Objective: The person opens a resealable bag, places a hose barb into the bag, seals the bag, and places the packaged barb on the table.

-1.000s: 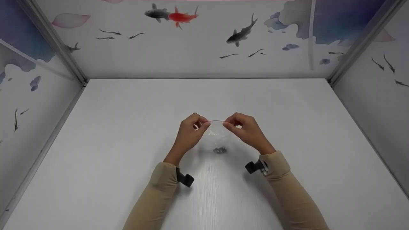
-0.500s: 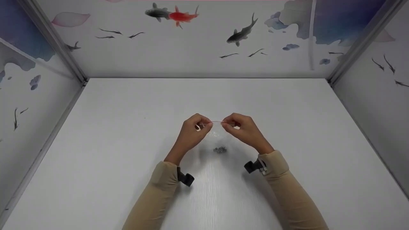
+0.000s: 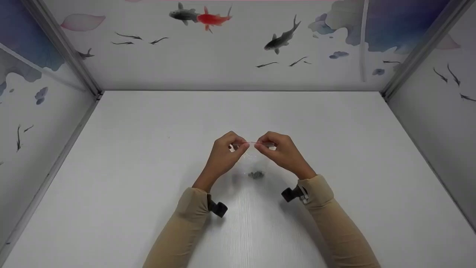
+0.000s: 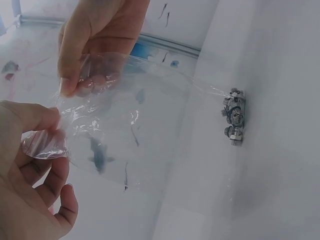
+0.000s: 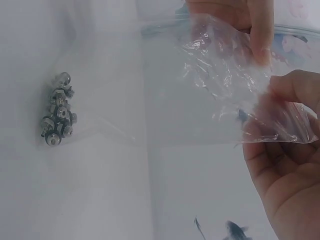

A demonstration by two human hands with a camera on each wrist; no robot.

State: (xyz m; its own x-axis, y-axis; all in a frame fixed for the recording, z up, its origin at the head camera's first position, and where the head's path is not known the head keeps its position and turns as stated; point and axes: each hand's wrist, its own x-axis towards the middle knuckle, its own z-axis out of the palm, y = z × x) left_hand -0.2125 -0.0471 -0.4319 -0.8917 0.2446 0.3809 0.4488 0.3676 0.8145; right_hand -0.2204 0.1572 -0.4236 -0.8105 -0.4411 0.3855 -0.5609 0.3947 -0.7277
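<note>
Between the two hands hangs a clear plastic bag, with a thin pinkish line along its top edge in the head view. My left hand pinches that edge on one side between thumb and fingers. On the other side my right hand pinches it the same way, and only a small gap separates the fingertips. At the bag's bottom lie several small shiny metal fittings, threaded with dark rings, bunched in a row. Creases run through the film near the fingers in both wrist views.
A white tabletop spreads beneath the arms. Around it stand panels printed with fish, including the back wall and side walls. Black wrist cameras are strapped to both tan sleeves.
Both hands have drawn closer together along the bag's top edge, so the stretch between the fingertips is shorter. The metal fittings stay in nearly the same spot.
</note>
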